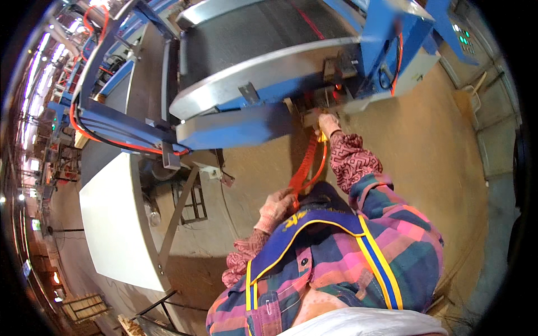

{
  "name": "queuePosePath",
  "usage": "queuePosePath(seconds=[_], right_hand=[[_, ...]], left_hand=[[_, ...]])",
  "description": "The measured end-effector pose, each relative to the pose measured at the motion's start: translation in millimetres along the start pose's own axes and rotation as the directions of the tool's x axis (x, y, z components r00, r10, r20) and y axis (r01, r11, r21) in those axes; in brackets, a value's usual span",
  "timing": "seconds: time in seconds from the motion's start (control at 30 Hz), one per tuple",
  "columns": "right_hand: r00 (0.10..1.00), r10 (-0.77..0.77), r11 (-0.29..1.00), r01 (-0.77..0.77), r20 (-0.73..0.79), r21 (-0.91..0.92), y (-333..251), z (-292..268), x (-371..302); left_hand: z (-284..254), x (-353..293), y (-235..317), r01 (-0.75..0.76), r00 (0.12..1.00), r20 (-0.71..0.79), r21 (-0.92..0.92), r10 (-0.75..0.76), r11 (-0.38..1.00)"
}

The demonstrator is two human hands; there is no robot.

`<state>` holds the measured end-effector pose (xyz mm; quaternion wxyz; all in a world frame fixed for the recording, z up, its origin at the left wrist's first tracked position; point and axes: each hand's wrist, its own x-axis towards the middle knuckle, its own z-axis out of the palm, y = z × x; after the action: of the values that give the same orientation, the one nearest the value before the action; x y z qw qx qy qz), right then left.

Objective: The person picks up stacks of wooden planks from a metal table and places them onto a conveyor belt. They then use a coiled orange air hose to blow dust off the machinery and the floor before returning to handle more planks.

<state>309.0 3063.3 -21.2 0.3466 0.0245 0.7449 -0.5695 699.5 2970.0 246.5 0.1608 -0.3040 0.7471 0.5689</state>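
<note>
Orange strap (305, 162) runs taut between both gloved hands: the right hand (327, 123) is closed on its upper end at the blue machine (235, 126) (under the conveyor lip), the left hand (276, 207) clenched on its lower end. Judged mid-threading; next calls for steady tension.

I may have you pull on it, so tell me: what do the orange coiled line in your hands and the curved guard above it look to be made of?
The orange coiled line looks like flexible plastic hose, glossy and spiralled. The curved guard looks like bare sheet metal, dull grey with a soft sheen, on a blue-painted frame. The left hand and right hand wear what looks like knitted fabric gloves.
</note>
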Motion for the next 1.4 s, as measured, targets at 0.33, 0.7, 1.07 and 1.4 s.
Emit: queuePosePath(seconds=[0.33, 0.7, 1.07, 1.4], right_hand=[[0.956, -0.219, -0.014, 0.196, 0.194, -0.980, -102.8, 79.7, -28.1], [0.998, -0.049, 0.773, 0.010, 0.045, 0.635, -78.3, 35.3, -184.3], [0.866, -0.342, 0.762, 0.482, 0.364, -0.432, -346.0, 94.1, -301.9], [0.919, -0.394, -0.027, -0.039, -0.026, -0.999, -471.2, 83.8, -315.0]], left_hand=[[22.0, 49.8, -91.1, -0.073, 0.996, 0.002, -0.489, 0.085, 0.869], [-38.3, 25.2, -63.4, 0.079, 0.996, 0.065, -0.190, -0.068, 0.979], [-51.8, 31.5, 28.5, -0.361, 0.814, 0.432, -0.147, 0.388, 0.921], [-67.5, 3.8, 92.2, -0.287, 0.523, 0.249, -0.849, 0.815, 0.444]])
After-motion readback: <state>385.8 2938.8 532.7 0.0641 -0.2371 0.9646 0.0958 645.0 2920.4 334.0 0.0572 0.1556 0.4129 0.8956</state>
